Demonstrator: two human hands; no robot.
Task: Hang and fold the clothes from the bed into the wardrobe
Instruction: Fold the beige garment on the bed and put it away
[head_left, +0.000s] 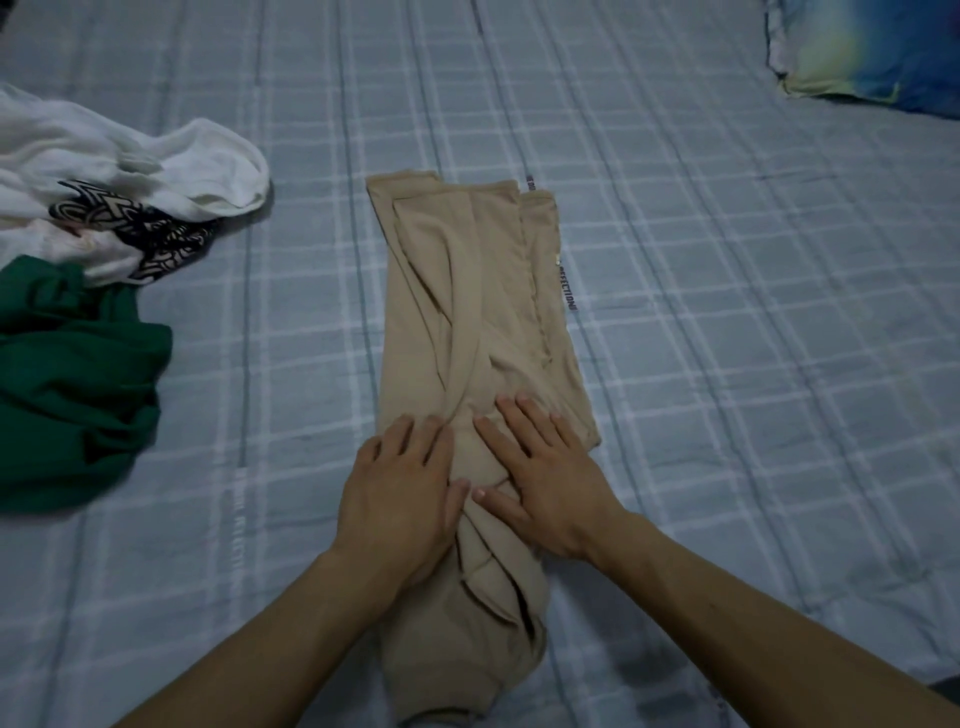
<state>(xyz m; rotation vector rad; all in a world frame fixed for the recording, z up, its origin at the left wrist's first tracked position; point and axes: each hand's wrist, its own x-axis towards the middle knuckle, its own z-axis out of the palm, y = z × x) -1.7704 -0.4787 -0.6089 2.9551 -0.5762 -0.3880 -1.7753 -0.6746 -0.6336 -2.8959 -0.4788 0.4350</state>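
Observation:
A beige garment (467, 312) lies folded lengthwise in a long strip down the middle of the bed (727, 312). My left hand (400, 493) lies flat on its left side with straight fingers. Beside it, my right hand (545, 478) presses flat on the right side, thumbs almost meeting over a bunched fold. The garment's near end is crumpled between my forearms.
At the left edge lies a pile of clothes: a white garment (156, 161), a black-and-white patterned piece (145, 234) and a green garment (67, 384). A blue and yellow pillow (872, 52) sits at the far right corner. The bed has a pale blue checked sheet.

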